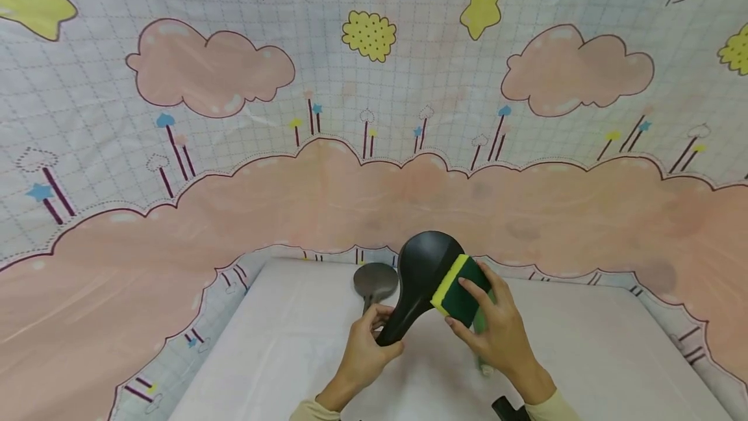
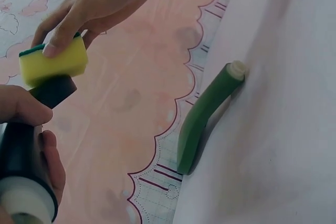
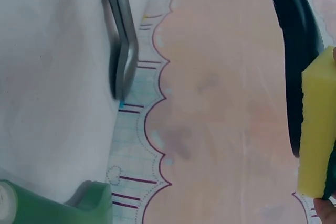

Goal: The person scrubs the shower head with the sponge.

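Note:
My left hand (image 1: 365,349) grips the lower handle of a black handheld shower head (image 1: 429,258), raised above the table with its smooth rounded back toward the head camera. In the left wrist view, a pale hollow ring shows at the handle's end. With fingers and thumb, my right hand (image 1: 502,330) holds a sponge (image 1: 461,291) by its dark green scouring side. The sponge's yellow side (image 3: 316,129) lies against the shower head, near where the head runs into the handle.
A grey shower head (image 1: 374,280) lies on the white table (image 1: 280,336) behind my left hand. A green one (image 2: 210,111) with a pale end lies beyond the right hand. Part of a black object (image 1: 507,408) shows by the right sleeve. A patterned cloth (image 1: 327,206) surrounds the table.

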Demonstrator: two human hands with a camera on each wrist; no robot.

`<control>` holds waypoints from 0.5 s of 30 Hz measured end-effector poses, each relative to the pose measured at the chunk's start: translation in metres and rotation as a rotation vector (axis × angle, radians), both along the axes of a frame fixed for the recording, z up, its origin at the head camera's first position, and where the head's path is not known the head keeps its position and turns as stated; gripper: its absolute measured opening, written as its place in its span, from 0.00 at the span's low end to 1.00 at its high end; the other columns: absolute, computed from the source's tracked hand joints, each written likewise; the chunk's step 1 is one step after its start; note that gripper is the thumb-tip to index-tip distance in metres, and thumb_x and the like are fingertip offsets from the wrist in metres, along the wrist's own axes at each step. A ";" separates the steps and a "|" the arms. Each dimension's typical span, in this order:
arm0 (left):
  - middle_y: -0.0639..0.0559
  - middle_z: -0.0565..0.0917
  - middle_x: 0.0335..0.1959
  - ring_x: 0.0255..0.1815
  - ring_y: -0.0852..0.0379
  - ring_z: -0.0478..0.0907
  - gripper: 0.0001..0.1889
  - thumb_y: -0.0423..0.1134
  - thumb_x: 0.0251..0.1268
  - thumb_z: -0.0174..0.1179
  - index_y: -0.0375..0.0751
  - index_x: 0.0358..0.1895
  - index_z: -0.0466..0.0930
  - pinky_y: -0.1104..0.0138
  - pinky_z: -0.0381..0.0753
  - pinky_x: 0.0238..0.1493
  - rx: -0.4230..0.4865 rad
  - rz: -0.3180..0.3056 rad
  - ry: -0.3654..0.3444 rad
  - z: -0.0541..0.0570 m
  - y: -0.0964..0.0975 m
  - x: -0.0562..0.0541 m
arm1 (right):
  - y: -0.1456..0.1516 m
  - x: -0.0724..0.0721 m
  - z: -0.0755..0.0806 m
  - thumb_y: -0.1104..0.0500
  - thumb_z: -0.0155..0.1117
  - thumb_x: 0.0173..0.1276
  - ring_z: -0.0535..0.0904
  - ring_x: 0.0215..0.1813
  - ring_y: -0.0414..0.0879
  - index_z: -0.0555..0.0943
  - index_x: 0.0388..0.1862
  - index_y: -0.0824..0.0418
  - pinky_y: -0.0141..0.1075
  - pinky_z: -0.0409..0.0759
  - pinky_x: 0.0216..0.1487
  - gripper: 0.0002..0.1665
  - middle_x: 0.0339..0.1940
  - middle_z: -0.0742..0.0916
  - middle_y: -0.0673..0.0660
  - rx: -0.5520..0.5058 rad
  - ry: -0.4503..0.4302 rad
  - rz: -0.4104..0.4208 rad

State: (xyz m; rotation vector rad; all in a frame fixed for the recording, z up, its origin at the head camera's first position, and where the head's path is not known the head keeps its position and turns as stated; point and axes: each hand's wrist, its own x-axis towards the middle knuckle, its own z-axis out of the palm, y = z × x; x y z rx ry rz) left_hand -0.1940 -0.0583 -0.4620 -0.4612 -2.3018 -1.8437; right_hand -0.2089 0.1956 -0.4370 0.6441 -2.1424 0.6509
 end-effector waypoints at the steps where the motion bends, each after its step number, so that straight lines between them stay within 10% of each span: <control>1: 0.47 0.83 0.43 0.44 0.61 0.80 0.23 0.25 0.44 0.68 0.40 0.49 0.77 0.72 0.80 0.45 -0.003 -0.005 -0.001 0.000 -0.001 0.000 | 0.001 0.000 0.001 0.32 0.66 0.60 0.69 0.67 0.64 0.76 0.63 0.55 0.58 0.83 0.47 0.40 0.72 0.69 0.68 -0.005 -0.004 -0.001; 15: 0.47 0.83 0.43 0.44 0.61 0.80 0.24 0.24 0.45 0.69 0.40 0.49 0.77 0.73 0.80 0.45 -0.004 -0.035 0.017 -0.002 -0.009 0.002 | 0.008 -0.006 0.005 0.50 0.80 0.46 0.66 0.70 0.62 0.76 0.64 0.55 0.59 0.82 0.51 0.43 0.72 0.69 0.68 -0.050 -0.060 -0.005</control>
